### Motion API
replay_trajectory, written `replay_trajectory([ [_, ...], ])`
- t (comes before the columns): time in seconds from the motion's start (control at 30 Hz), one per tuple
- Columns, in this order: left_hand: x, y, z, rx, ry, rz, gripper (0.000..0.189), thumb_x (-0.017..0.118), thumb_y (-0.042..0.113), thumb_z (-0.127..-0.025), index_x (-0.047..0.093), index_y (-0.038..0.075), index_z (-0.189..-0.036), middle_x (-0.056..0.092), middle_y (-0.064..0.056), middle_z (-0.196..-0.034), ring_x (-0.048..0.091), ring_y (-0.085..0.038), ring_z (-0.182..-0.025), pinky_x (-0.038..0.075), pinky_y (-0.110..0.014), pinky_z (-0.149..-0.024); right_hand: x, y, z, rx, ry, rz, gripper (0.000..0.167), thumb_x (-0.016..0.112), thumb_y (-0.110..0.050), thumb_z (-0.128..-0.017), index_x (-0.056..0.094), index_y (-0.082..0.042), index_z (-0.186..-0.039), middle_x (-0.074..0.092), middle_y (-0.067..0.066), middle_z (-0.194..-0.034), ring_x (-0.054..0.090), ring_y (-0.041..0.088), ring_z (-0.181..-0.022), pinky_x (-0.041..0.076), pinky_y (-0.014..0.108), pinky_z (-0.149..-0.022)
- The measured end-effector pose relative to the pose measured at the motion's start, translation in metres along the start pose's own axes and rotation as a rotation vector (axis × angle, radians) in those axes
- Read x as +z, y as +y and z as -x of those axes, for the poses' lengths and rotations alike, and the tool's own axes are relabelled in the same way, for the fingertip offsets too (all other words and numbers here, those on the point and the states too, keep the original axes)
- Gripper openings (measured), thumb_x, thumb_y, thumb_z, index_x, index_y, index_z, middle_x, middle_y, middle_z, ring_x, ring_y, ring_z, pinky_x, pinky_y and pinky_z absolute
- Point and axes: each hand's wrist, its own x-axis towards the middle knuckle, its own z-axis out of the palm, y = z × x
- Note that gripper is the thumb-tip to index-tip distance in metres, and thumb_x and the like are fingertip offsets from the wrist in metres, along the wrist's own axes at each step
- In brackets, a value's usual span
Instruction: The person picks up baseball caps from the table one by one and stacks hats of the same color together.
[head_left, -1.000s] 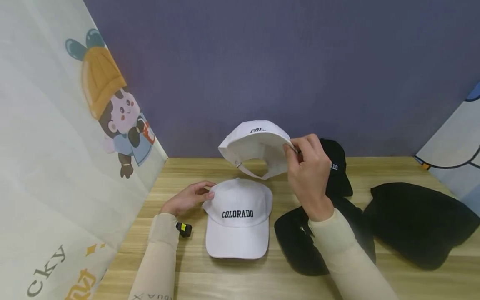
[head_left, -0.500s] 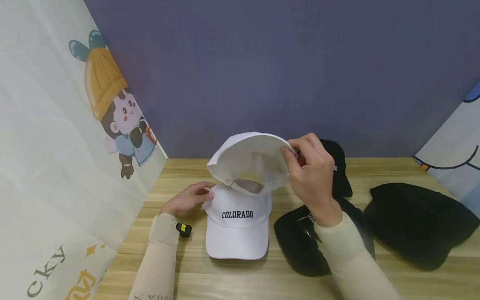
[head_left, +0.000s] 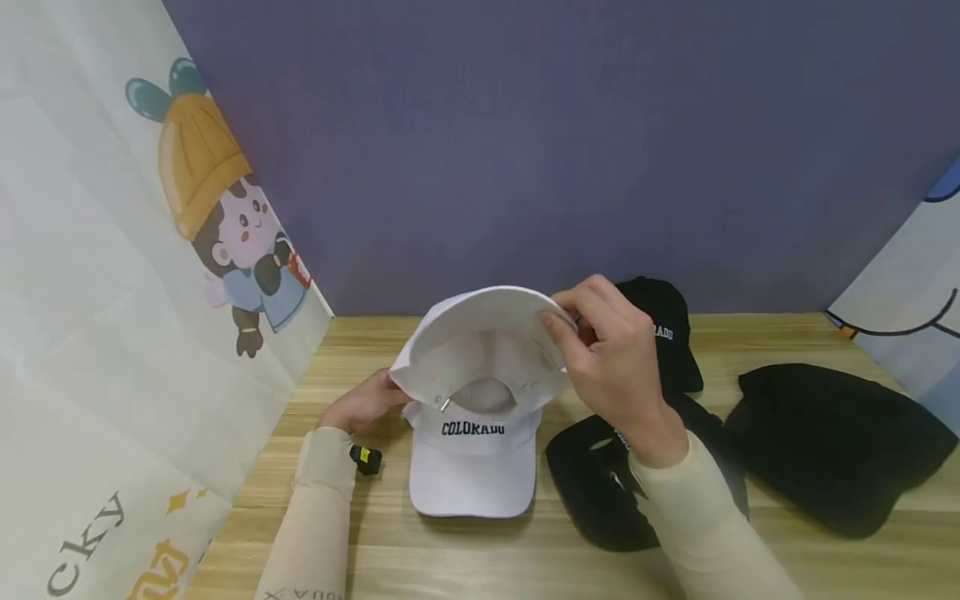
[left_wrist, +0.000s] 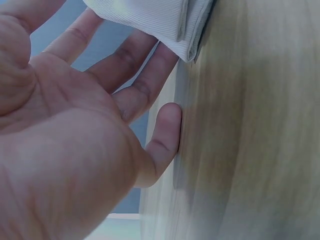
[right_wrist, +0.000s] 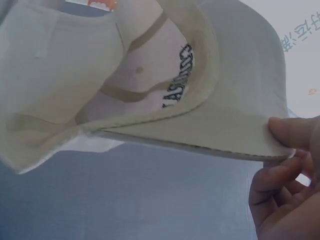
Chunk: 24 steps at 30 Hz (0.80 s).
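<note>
The held white cap [head_left: 487, 321] hangs over the crown of the lower white cap [head_left: 472, 485], left of the black caps, and from my screen I can't tell whether the two touch. My right hand [head_left: 615, 362] is clamped on its brim edge, thumb against fingers; my left hand [head_left: 363, 404] has its fingers apart, reaching behind the lower cap's left edge, with no pinch that I can see

I judge the likeliest trouble is the held cap's back, with its small buckle [head_left: 446, 406], snagging or folding on the crown below, since I grip only one brim corner and the rest can swing. My left fingers might also get trapped between the caps

The held cap's brim tips up and its opening faces near; its brim-to-back axis slopes steeply, leaning down to the left. The lower cap's brim points near, its long axis running near to far along the table [head_left: 435, 571]
</note>
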Motion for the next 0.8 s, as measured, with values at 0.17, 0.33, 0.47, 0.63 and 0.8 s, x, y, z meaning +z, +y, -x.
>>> replay_trajectory([
  [0.17, -0.003, -0.001, 0.002, -0.001, 0.020, -0.067, 0.037, 0.061, 0.011, -0.099, 0.061, 0.000, -0.135, 0.069, -0.012, -0.119, 0.060, -0.019, -0.111, 0.045, -0.045, -0.105, -0.001, -0.005, 0.001, 0.012, -0.069, -0.006, 0.007, 0.079, -0.005, -0.087, 0.072, -0.005, -0.089, 0.059, 0.003, -0.081, 0.045, 0.011, -0.059, 0.035, 0.016, -0.055],
  [0.33, -0.003, -0.004, 0.003, 0.001, 0.024, -0.075, 0.036, 0.063, 0.011, -0.097, 0.062, 0.000, -0.132, 0.070, -0.007, -0.108, 0.062, -0.016, -0.101, 0.049, -0.037, -0.095, 0.002, -0.008, 0.004, 0.001, -0.104, 0.000, 0.006, 0.078, -0.007, -0.089, 0.072, -0.006, -0.088, 0.059, 0.001, -0.081, 0.047, 0.011, -0.060, 0.036, 0.016, -0.054],
  [0.47, -0.003, -0.004, 0.002, 0.014, 0.027, -0.055, 0.038, 0.065, 0.012, -0.097, 0.061, -0.003, -0.132, 0.069, -0.011, -0.112, 0.061, -0.015, -0.102, 0.049, -0.036, -0.096, 0.005, -0.010, 0.005, -0.007, -0.104, -0.005, 0.006, 0.079, -0.007, -0.088, 0.072, -0.007, -0.088, 0.059, 0.000, -0.080, 0.047, 0.009, -0.060, 0.037, 0.017, -0.054],
  [0.63, -0.002, -0.002, 0.001, 0.025, 0.014, -0.039, 0.037, 0.064, 0.010, -0.098, 0.061, -0.003, -0.132, 0.067, -0.012, -0.119, 0.059, -0.015, -0.108, 0.046, -0.037, -0.100, 0.006, -0.010, 0.006, -0.005, -0.107, 0.002, 0.006, 0.079, -0.008, -0.088, 0.073, -0.007, -0.088, 0.060, 0.000, -0.080, 0.049, 0.010, -0.060, 0.037, 0.017, -0.054],
  [0.8, 0.000, -0.001, 0.000, 0.008, 0.020, -0.027, 0.029, 0.065, 0.011, -0.097, 0.065, -0.001, -0.123, 0.068, -0.003, -0.109, 0.060, -0.013, -0.101, 0.049, -0.033, -0.093, 0.009, -0.011, 0.008, 0.007, -0.132, 0.011, 0.004, 0.079, -0.009, -0.089, 0.075, -0.009, -0.090, 0.060, -0.002, -0.080, 0.050, 0.008, -0.062, 0.040, 0.017, -0.055],
])
